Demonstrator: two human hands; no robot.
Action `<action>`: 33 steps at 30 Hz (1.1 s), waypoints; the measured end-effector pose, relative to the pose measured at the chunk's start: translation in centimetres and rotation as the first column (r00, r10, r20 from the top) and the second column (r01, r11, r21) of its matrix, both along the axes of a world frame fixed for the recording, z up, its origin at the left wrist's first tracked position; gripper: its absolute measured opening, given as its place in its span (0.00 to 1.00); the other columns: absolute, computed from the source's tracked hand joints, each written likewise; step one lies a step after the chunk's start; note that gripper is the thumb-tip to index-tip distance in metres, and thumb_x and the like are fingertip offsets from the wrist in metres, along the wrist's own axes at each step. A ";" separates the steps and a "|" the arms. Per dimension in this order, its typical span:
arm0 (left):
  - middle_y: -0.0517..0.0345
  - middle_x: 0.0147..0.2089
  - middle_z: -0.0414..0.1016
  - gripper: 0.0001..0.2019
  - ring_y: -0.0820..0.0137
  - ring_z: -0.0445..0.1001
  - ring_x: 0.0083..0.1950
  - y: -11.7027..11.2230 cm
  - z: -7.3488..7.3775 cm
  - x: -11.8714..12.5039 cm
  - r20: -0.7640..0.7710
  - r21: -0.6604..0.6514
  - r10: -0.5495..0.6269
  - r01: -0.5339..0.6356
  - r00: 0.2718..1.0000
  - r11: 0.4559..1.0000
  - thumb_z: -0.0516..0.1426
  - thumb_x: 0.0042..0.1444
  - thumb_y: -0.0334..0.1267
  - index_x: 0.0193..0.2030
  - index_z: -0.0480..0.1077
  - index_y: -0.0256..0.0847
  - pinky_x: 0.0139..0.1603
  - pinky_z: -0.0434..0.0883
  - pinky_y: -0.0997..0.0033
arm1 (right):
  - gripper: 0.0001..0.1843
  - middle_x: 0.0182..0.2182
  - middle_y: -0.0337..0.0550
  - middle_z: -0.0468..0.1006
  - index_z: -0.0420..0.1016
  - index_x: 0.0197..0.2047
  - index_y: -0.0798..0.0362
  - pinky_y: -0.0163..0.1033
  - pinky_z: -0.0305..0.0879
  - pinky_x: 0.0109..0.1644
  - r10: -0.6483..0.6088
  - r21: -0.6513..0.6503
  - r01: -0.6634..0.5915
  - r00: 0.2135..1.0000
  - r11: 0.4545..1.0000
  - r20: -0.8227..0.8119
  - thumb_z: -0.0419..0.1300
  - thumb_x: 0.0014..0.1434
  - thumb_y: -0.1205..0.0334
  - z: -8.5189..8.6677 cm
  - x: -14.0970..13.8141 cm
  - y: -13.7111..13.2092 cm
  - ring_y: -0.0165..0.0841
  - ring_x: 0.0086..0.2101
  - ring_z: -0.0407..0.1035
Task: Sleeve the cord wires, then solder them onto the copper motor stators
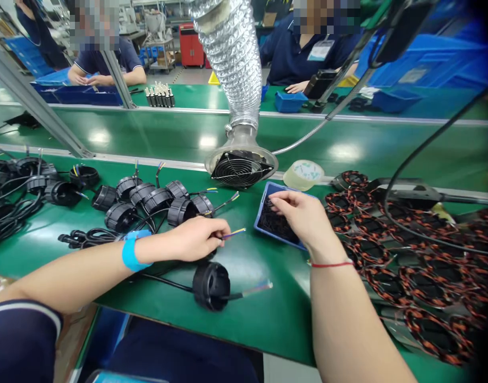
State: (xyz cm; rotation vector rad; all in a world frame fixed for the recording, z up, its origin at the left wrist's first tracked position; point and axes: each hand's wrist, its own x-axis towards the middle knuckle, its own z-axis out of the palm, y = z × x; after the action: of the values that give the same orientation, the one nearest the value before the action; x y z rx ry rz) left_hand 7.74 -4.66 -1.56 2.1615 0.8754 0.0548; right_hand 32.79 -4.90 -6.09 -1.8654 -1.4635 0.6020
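Note:
My left hand [202, 238] is closed in a pinch round a black cable, whose stripped coloured wires [236, 232] stick out to the right. Reaching into a blue bin [261, 217] of small thin black pieces [276, 223], my right hand [299, 213] has thumb and fingertips together; whether a piece is between them is hidden. In front of my left hand, nearer to me, a black threaded cap [211, 287] stands on the green bench with a cable through it and bare wire ends to its right. More black caps [156, 201] with cables sit beyond my left forearm.
Wound coils [391, 284] with orange and black windings cover the right side. A fan [241, 169] on a silver duct [236, 69] hangs ahead, beside a tape roll [303, 174]. Black cables [18, 213] pile at left. Co-workers sit across the bench.

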 end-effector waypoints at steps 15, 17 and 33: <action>0.58 0.30 0.74 0.06 0.75 0.72 0.34 0.3 -0.6 -0.4 0.300 -0.699 0.427 -0.108 0.853 0.707 0.58 0.55 0.35 0.32 0.70 0.33 0.42 0.69 0.72 | 0.10 0.28 0.42 0.79 0.79 0.33 0.52 0.34 0.71 0.31 0.207 0.071 -0.212 0.734 0.975 -0.647 0.67 0.52 0.54 2.7 -6.0 -4.3 0.30 0.27 0.73; 0.58 0.31 0.75 0.07 0.74 0.72 0.34 0.3 -0.6 -0.5 0.295 -0.703 0.425 -0.107 0.855 0.703 0.59 0.55 0.36 0.32 0.71 0.33 0.43 0.70 0.71 | 0.09 0.28 0.42 0.79 0.79 0.34 0.51 0.33 0.71 0.31 0.204 0.085 -0.196 0.738 0.977 -0.643 0.66 0.53 0.55 2.7 -6.0 -4.3 0.30 0.28 0.74; 0.60 0.28 0.72 0.09 0.77 0.69 0.32 0.4 -0.1 -0.3 0.297 -0.682 0.465 -0.156 0.834 0.715 0.57 0.57 0.36 0.29 0.68 0.34 0.38 0.67 0.75 | 0.09 0.28 0.42 0.79 0.79 0.35 0.52 0.36 0.72 0.34 0.317 -0.022 -0.402 0.752 0.915 -0.578 0.63 0.54 0.56 2.9 -6.3 -4.1 0.31 0.29 0.73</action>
State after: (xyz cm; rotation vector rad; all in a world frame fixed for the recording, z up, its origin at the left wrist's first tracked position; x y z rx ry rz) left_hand 7.40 -4.21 -1.68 1.2567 0.8270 0.3719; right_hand 26.44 -9.02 -3.18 -1.3160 -1.3889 1.3581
